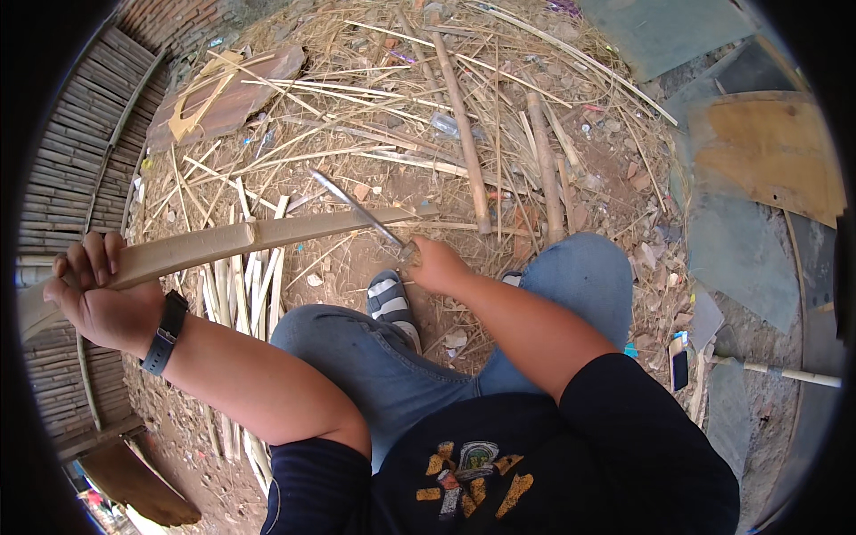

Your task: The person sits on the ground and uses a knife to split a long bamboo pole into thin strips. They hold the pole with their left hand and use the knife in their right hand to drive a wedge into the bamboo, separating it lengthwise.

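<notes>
Viewing remotely: left hand (105, 299), fingers curled round bamboo strip (192, 247); right hand (437, 266) closed on knife (361, 211), near end hidden from me.

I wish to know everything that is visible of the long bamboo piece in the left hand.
The bamboo piece looks split and pale tan, with a node near its middle. It narrows toward the right, rising slightly that way. The left hand grips its left part; a metal-looking blade crosses in front of it, contact unclear.
</notes>
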